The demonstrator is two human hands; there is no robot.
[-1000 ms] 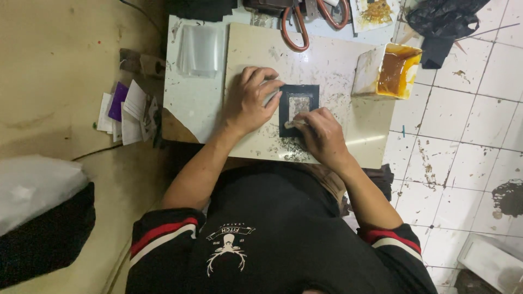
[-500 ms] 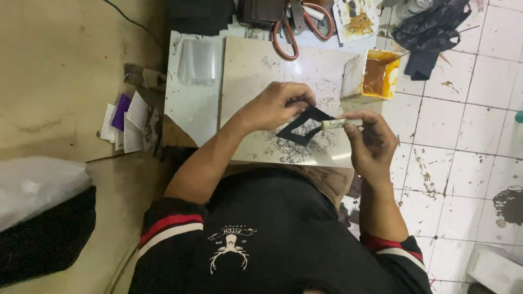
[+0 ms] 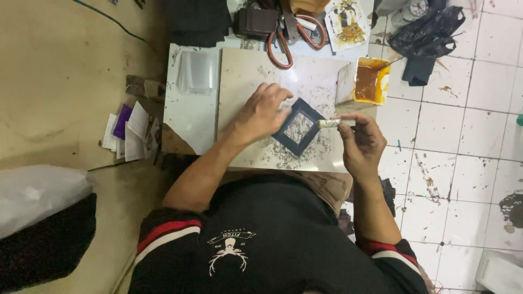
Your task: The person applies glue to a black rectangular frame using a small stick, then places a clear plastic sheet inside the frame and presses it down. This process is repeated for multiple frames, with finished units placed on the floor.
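The right hand [image 3: 360,142] sits nearest the person's body, just off the right edge of the pale work board [image 3: 256,76]; its fingers are closed around a small whitish stick-shaped tool [image 3: 330,123], whose tip points toward the dark square frame [image 3: 298,127]; the left hand [image 3: 262,112] lies flat on the board, fingers spread and pressing the frame's left side, not closed around it; the frame rests tilted like a diamond on the board, near its right edge, amid grey scraps; beyond the board's right corner stands a tub of amber glue [image 3: 371,81]; left of the board lies a clear plastic sheet [image 3: 196,72], and further left a stack of white and purple cards [image 3: 131,132]; past the board's far edge lie orange-handled scissors [image 3: 287,37] and a dark brown case [image 3: 255,23].
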